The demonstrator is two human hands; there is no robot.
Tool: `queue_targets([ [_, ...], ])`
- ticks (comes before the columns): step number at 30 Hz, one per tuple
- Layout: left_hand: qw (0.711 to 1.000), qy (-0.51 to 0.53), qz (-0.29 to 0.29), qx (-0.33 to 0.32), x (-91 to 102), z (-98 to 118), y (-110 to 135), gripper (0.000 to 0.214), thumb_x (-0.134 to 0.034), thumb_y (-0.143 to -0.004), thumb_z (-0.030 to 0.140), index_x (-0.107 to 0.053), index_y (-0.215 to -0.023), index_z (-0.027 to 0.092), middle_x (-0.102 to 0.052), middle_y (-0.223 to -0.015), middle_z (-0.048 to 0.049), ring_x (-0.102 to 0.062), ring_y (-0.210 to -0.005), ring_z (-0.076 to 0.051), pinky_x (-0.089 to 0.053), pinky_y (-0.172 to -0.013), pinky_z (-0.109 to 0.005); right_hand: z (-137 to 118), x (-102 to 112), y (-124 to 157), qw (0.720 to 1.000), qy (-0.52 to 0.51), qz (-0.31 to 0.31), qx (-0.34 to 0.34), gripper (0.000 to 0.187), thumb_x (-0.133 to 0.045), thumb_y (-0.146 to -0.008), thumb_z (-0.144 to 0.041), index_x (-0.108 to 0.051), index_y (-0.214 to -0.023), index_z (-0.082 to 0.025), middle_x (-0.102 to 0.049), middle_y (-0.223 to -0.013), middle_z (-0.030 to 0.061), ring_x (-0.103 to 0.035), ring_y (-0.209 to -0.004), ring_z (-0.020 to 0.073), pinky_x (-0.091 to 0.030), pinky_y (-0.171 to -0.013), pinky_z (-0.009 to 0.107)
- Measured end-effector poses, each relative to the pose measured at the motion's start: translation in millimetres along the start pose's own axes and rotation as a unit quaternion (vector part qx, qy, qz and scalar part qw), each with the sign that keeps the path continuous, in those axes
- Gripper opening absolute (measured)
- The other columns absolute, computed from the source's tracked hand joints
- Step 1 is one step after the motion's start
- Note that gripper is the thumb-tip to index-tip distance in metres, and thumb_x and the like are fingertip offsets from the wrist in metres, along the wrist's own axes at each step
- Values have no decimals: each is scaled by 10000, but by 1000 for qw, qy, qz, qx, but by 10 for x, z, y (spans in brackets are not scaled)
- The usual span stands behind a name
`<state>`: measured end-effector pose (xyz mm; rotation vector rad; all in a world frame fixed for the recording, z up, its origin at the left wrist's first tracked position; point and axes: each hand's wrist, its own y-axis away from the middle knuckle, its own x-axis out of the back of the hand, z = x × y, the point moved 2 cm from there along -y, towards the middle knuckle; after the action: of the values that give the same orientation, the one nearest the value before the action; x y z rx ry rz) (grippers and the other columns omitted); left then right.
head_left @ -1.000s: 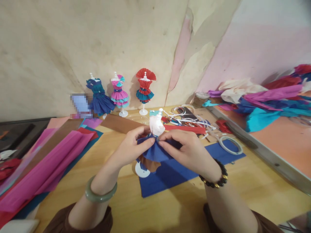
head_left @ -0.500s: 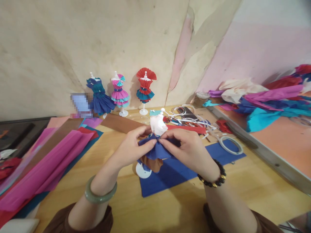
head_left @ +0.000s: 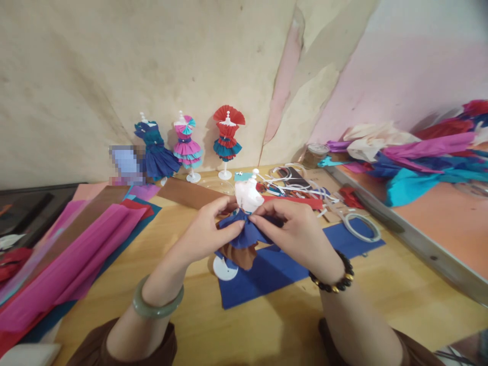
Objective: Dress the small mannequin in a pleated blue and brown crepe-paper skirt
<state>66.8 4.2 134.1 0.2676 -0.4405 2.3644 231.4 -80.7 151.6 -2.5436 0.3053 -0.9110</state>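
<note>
A small white mannequin (head_left: 248, 195) leans slightly between my hands, its round white base (head_left: 225, 268) toward me. Around its waist sits a blue crepe-paper skirt (head_left: 246, 236), with a brown ruffled layer (head_left: 241, 255) showing below. My left hand (head_left: 213, 222) pinches the skirt's waist from the left, thumb in front and fingers partly hidden behind. From the other side my right hand (head_left: 293, 226) pinches the blue paper at the waist between thumb and forefinger. Both thumbs almost meet at the front. Under my right hand lies a flat blue paper sheet (head_left: 259, 284).
Three dressed mannequins stand by the wall: one in blue-green (head_left: 156, 147), one in pink (head_left: 186, 147), one in red (head_left: 227, 137). Folded pink paper (head_left: 84, 254) lies left. A tape roll (head_left: 362, 227), white strips (head_left: 290, 188) and an orange tray (head_left: 438, 218) of crumpled paper are right.
My fingers stay at the skirt's waist. The right thumb and forefinger have shifted slightly, and the blue skirt's front and brown layer hang a little differently.
</note>
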Motion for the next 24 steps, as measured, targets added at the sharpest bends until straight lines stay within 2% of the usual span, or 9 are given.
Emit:
queue_targets([
  [4,1000,3,-12,-3,14,4,2,297,-670,-824,311,-642,-1083,170,-714,-1149,-98,-659,-1102,-264,-512,-968,-385,56,-8,-28,996,-80,-10,-46,121,-688,-856,-259,-672,-759,-189,-719,-689,0,-631,-577,125,-477,-515,222],
  [7,1000,23,-18,-9,16,17,5,309,-671,-863,386,-661,-1101,190,-730,-1141,-78,-671,-1081,-254,-527,-932,-356,82,-14,-40,993,-103,-7,-60,126,-701,-842,-270,-672,-754,-185,-711,-683,-2,-620,-562,117,-474,-499,216],
  [14,1000,20,-3,0,8,28,-8,301,-722,-842,380,-703,-1080,197,-755,-1126,-59,-694,-1048,-244,-549,-916,-344,78,-31,-18,995,-78,-19,-50,118,-704,-847,-282,-684,-786,-183,-725,-736,1,-651,-656,134,-500,-602,234],
  [21,999,40,-1,14,54,13,-16,341,-757,-805,383,-729,-1075,176,-761,-1128,-92,-698,-1063,-278,-558,-933,-389,78,6,-28,990,-100,-85,-51,70,-666,-871,-230,-719,-886,-186,-741,-819,-1,-661,-725,135,-498,-651,235],
  [24,999,44,-7,16,64,11,-13,339,-746,-813,393,-730,-1074,177,-761,-1120,-90,-695,-1074,-278,-555,-945,-389,101,14,-23,987,-119,-91,-66,80,-666,-866,-237,-709,-904,-181,-735,-830,2,-657,-731,137,-499,-649,236],
])
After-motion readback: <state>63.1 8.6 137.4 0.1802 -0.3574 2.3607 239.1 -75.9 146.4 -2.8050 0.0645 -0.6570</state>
